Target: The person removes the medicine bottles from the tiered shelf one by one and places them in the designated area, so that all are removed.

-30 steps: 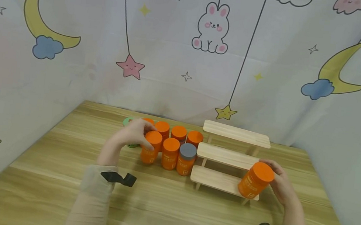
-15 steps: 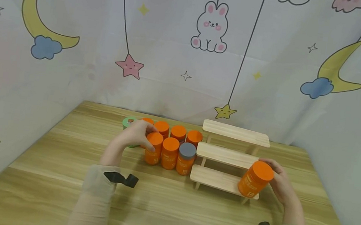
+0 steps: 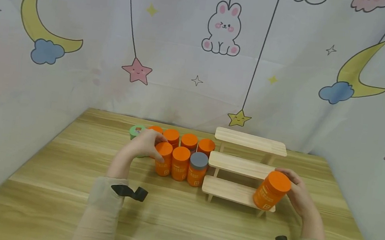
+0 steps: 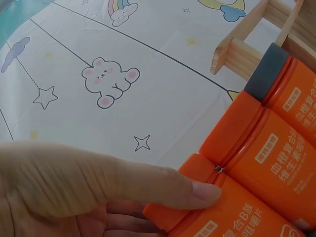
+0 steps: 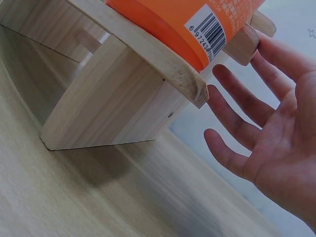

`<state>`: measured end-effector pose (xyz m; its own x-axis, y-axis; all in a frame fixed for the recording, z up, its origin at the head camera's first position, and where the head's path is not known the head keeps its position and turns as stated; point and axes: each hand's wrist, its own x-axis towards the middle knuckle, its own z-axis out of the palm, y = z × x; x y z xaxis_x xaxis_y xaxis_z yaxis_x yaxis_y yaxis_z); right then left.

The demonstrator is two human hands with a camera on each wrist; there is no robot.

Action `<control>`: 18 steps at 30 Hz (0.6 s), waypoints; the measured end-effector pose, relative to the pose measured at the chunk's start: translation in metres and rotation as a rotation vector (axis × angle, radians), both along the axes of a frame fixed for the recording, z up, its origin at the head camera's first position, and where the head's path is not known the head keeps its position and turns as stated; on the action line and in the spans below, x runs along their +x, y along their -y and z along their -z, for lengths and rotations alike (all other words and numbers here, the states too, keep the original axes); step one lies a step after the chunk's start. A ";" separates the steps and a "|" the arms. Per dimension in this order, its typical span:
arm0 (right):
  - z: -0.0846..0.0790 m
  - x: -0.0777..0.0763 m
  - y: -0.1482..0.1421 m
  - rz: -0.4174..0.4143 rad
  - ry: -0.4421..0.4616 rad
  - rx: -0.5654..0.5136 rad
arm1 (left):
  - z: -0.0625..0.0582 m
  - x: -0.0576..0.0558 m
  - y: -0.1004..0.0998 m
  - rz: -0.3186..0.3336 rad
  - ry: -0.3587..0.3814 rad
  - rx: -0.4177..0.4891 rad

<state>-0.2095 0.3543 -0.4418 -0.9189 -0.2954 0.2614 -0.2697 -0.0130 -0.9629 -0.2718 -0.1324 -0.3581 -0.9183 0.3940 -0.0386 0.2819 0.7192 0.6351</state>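
My left hand (image 3: 145, 143) grips an orange jar (image 3: 163, 165) at the left end of a front row, its thumb across the lid edge in the left wrist view. That jar stands against a second orange-lidded jar (image 3: 179, 169), followed by a grey-lidded orange jar (image 3: 196, 175). Another orange jar (image 3: 269, 194) stands on the right end of the lowest tier of a three-tier wooden shelf (image 3: 229, 190). Beside it is my right hand (image 3: 298, 191). In the right wrist view its fingers (image 5: 242, 98) are spread and loosely bent, fingertips right at the shelf's ends.
Behind the front row are several orange-lidded jars (image 3: 189, 139), partly hidden. A green-lidded container (image 3: 136, 130) stands at the far left, half covered by my left hand. Patterned cloth (image 3: 166, 101) encloses the wooden table (image 3: 181, 221) at the back and sides.
My left hand has slid its jar right, closing the gap to the neighbouring jar. The right hand and the jar on the shelf stay in place; the head view shifts slightly.
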 end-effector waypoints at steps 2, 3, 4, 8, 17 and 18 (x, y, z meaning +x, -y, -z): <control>-0.001 0.000 0.000 -0.004 0.000 -0.002 | -0.001 0.001 0.000 0.001 0.001 -0.003; -0.001 0.001 0.001 -0.005 0.001 -0.004 | -0.001 0.001 0.000 0.002 -0.001 -0.005; -0.001 0.001 0.001 -0.006 0.000 -0.004 | -0.002 0.002 0.000 0.003 -0.004 -0.007; -0.002 0.001 0.001 0.000 0.003 -0.002 | -0.002 0.003 0.000 0.002 0.003 -0.009; -0.001 0.002 0.002 0.017 0.017 0.000 | -0.007 0.005 0.005 -0.025 0.037 0.079; -0.001 0.002 0.002 0.016 0.016 -0.002 | -0.008 0.005 0.006 -0.030 0.027 0.092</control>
